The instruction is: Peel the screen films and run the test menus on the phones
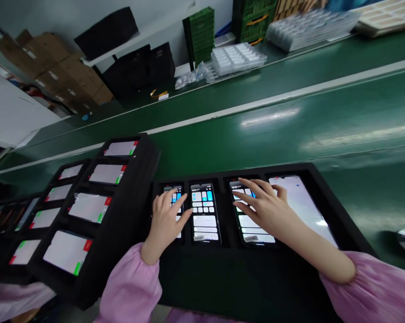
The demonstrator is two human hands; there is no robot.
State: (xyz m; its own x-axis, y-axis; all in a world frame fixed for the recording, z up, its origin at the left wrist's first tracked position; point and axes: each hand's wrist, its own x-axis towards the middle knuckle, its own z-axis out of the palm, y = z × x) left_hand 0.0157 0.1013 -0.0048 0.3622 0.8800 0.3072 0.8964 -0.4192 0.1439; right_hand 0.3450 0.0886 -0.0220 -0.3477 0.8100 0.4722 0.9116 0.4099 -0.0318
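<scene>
Several lit smartphones lie face up in the slots of a black foam tray (224,211) before me. My left hand (165,217) is over the leftmost phone (179,235), its fingers spread and covering much of the screen. To its right, a second phone (204,222) shows a control panel with blue tiles. My right hand (265,204) reaches across the third phone (251,222), fingers stretched over the upper screen. Whether the fingertips touch the glass I cannot tell. Partly behind my right forearm lies the fourth phone (301,202), with a pale screen.
On the left, stacked black trays (121,197) hold phones with white screens and red and green labels. Beyond the green conveyor (202,148) are clear plastic trays (238,58), green crates (202,38) and cardboard boxes (64,72). Another person's sleeve (19,298) shows at lower left.
</scene>
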